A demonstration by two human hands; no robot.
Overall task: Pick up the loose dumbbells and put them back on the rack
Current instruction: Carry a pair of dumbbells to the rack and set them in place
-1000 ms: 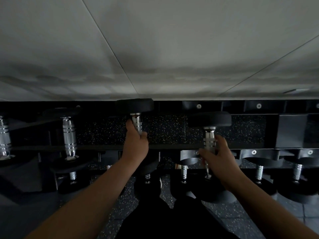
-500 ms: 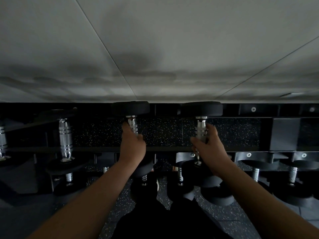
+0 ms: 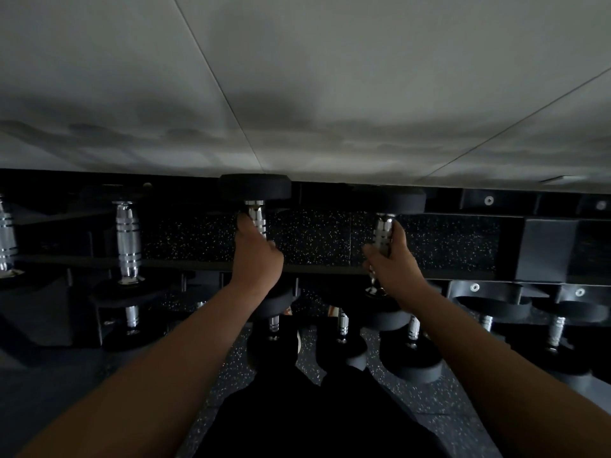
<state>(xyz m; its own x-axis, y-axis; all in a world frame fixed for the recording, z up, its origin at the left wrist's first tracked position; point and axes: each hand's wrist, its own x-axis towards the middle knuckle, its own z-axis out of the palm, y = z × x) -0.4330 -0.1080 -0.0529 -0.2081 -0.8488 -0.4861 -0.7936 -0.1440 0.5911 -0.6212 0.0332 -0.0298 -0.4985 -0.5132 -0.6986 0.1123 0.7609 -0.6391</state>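
Note:
Two black dumbbells with chrome handles lie across the top tier of the dark rack [image 3: 545, 249]. My left hand [image 3: 256, 259] is wrapped around the handle of the left dumbbell [image 3: 255, 190], whose far head reaches the wall. My right hand [image 3: 395, 262] grips the chrome handle of the right dumbbell [image 3: 390, 201], whose far head sits at the rack's back rail. Their near heads are partly hidden behind my wrists.
Another racked dumbbell [image 3: 128, 239] lies on the top tier to the left. Several smaller dumbbells [image 3: 411, 355] rest on the lower tier. Empty cradles [image 3: 492, 300] show at right. A pale wall [image 3: 297, 77] stands close behind the rack; speckled rubber floor [image 3: 390, 388] lies below.
My right hand has carried its dumbbell up and away from me, so its far head now lines up at the back rail beside the left one. The left dumbbell has barely shifted.

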